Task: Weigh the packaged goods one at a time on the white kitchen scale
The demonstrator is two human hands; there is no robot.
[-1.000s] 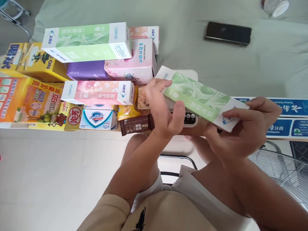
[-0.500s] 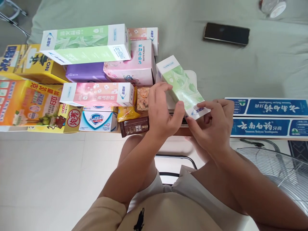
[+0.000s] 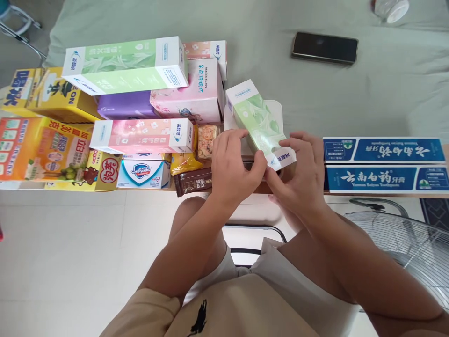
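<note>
A green and white toothpaste box (image 3: 257, 122) lies slanted over a white flat-topped device (image 3: 276, 110), which it and my hands partly cover. My right hand (image 3: 301, 168) grips the near end of this box between thumb and fingers. At the box's left side is my left hand (image 3: 233, 164), its fingers curved and the thumb apart from them. It is close against the box edge; whether it touches I cannot tell. Partly under my left hand lies a brown wrapped snack bar (image 3: 192, 181), and a clear-wrapped biscuit (image 3: 207, 140) sits just beyond.
To the left are another green toothpaste box (image 3: 122, 65), a pink toothpaste box (image 3: 142, 135), a Safeguard soap box (image 3: 143, 172), yellow cartons (image 3: 66, 96) and an orange pack (image 3: 52, 150). Blue toothpaste boxes (image 3: 386, 164) lie right. A phone (image 3: 324, 47) rests at the back.
The green box's near end has swung left and toward me, with my right hand moving left along with it. My left hand has stayed nearly in place.
</note>
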